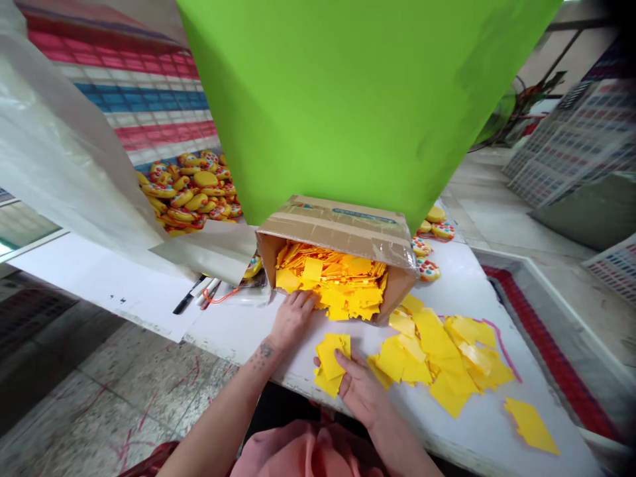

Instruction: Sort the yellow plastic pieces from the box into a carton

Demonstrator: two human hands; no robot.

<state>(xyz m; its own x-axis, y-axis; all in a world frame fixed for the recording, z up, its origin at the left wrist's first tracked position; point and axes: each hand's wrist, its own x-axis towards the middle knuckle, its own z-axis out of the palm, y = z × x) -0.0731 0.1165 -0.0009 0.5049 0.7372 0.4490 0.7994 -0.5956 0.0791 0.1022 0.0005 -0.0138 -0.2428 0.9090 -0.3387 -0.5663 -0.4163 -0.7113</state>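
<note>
Right hand [362, 385] pinching a few yellow pieces [332, 361] — thumb on top, fingertips underneath, pieces at 10 o'clock of the palm. Left hand [292, 321] curled at the orange-yellow heap [342, 285] in the carton [328, 228], heap at its 2 o'clock — can't tell if gripping. Loose pile [442, 354] at right hand's 2 o'clock.

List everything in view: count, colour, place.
Cardboard box: one, brown, centre, on its side
Boxed cards: many, orange-yellow, in box
Loose cards: many, yellow, right of box
Round pieces: many, yellow, either side of box
Panel: one, green, behind box
Sheet: one, grey, left of box
Pens: several, black and white, left
Table: one, white, under box
Plastic film: one, whitish, far left
Striped sheeting: one, multicoloured, back left
Container: one, grey and red, right
Fan: one, colour unclear, back right
Left hand: one, at boxed cards
Right hand: one, holding yellow cards
</note>
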